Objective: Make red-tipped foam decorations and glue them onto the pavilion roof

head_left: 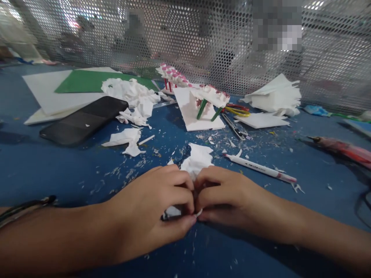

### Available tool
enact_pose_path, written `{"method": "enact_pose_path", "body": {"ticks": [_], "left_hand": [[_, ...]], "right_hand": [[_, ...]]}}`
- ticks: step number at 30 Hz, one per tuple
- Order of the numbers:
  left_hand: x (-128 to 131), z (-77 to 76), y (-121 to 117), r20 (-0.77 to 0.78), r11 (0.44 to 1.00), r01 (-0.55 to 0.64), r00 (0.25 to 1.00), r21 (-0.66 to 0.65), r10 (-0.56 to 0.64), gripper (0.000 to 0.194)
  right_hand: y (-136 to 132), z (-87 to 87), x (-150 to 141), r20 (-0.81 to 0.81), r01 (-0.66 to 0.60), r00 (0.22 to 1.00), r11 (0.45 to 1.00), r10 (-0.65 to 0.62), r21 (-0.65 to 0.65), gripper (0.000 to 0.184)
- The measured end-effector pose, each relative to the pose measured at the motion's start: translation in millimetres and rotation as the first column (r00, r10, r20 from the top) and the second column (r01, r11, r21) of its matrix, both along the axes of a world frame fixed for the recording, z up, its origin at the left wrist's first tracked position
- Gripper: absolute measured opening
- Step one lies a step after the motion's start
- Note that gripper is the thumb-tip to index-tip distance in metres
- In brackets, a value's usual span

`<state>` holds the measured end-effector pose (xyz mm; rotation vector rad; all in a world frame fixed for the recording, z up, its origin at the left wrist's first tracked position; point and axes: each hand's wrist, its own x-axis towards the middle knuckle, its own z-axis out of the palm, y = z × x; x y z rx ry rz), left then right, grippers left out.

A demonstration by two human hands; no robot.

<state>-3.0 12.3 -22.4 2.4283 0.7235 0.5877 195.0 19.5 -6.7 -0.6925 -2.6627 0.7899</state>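
Note:
My left hand (171,197) and my right hand (223,193) meet at the near middle of the table, fingers closed and fingertips almost touching. Between them they pinch a thin piece of white paper (199,212), mostly hidden by the fingers. A dark-ended white item (171,212) shows under my left palm; its kind is unclear. Just beyond my fingertips lies a crumpled white paper sheet (197,156), its near edge hidden by the hands. To the right rests a white marker (261,167) with a reddish tip.
Small models with green legs (202,109) and red legs (166,84) stand behind. Around them are a black phone (84,119), a green sheet (95,82), a utility knife (233,126), scissors (237,111), stacked white sheets (272,96) and a red-handled tool (344,148). Scraps litter the blue table; perforated metal (179,38) bounds it.

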Motion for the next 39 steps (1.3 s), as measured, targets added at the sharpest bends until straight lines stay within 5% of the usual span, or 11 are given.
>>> {"method": "enact_pose_path", "body": {"ticks": [8,18,23,29,39], "left_hand": [[4.8,-2.9,-2.9,0.018,0.998,-0.059,0.998,0.017,0.058,0.016],[4.7,-3.9,-0.8,-0.041,0.997,-0.063,0.997,0.054,0.065,0.015],[-3.4,0.3,0.4,-0.068,0.998,-0.032,0.997,0.058,0.036,0.014],[-13.1,-2.4,1.4,-0.101,0.966,0.112,0.991,0.235,-0.091,0.024],[-14.6,-3.5,0.4,-0.041,0.968,0.052,0.998,0.245,-0.043,0.019]], "right_hand": [[-1.2,-5.5,6.0,-0.033,0.082,0.996,0.994,-0.084,-0.067,0.008],[-6.2,-20.3,4.6,-0.101,0.186,0.979,0.977,-0.176,0.104,0.009],[-4.5,-16.6,5.5,-0.133,0.146,0.981,0.988,-0.139,0.042,0.010],[-0.4,-14.5,6.2,-0.085,0.129,0.988,0.992,-0.128,0.012,0.012],[-0.9,-3.2,8.4,0.031,0.085,0.996,0.996,-0.084,-0.020,0.010]]}}
